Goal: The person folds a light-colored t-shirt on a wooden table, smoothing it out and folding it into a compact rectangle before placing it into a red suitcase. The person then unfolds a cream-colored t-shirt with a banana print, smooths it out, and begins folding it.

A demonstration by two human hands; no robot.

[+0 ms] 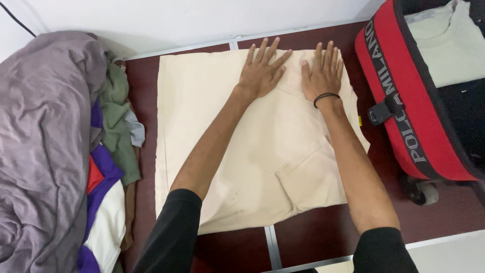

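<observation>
At the far left a heap of clothes (45,151) is lying on the dark red floor (323,237), a grey-purple garment on top, with green, violet, red and white pieces showing along its right edge. Just to the right of it, a cream-coloured pair of trousers (212,131) is lying folded flat on the floor, a back pocket facing up near the right edge. Both of the person's hands are pressing down on its far part. The left hand (260,73) is resting palm down with the fingers spread wide, its grip open and closed on nothing, only lying flat on the cloth. Right beside it, the right hand (323,73) is doing the same, fingers straight and close together, grip open and flat on the fabric; a black band (326,97) is circling that wrist. At the far right a red suitcase (399,96) is standing open on the floor, with a pale folded garment (449,40) lying inside against its dark lining.
</observation>
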